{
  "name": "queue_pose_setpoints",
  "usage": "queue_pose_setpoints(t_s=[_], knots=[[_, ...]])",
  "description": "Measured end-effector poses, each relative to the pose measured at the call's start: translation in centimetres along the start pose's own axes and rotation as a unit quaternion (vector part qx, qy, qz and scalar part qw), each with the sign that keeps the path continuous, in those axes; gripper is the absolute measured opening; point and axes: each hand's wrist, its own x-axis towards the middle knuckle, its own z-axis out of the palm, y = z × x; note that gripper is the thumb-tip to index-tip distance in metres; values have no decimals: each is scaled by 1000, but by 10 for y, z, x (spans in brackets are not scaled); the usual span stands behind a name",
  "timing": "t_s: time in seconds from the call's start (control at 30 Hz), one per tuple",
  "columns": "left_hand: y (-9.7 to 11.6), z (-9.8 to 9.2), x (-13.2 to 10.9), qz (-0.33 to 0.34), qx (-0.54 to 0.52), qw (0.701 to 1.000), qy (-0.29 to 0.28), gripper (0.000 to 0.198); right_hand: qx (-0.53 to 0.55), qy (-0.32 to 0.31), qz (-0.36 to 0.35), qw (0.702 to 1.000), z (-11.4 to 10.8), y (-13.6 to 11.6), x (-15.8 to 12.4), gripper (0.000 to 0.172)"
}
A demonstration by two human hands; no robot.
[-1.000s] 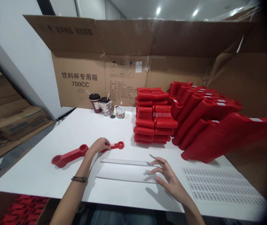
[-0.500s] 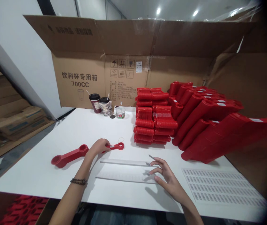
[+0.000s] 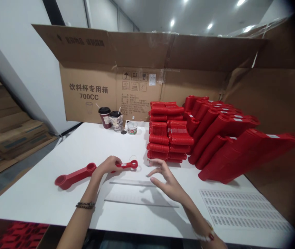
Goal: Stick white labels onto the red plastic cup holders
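Note:
My left hand is closed on one flat red plastic piece that lies on the white table; the piece has a ring end and a small white label on it. My right hand hovers open with fingers spread, just right of that piece and above a white label sheet. A nested stack of red pieces lies on its side to the left of my left hand.
Bundled red pieces are piled at the table's middle back, with long nested red stacks leaning to their right. A second label sheet lies front right. Two cups and a small tub stand before a big cardboard box.
My right hand has lifted off the label sheet and moved up and left toward the red piece. My left hand stays on the piece. The camera has tilted slightly.

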Motion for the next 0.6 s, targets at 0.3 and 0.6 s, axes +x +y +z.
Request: queue_pose_setpoints(t_s=[0.3,0.6], knots=[[86,-70,-12,125,-96,985,75,23,13,265,-57,962,21,-35,105,62],[118,-79,-22,249,-151,934,207,47,94,255,-188,944,-3,-58,93,55]])
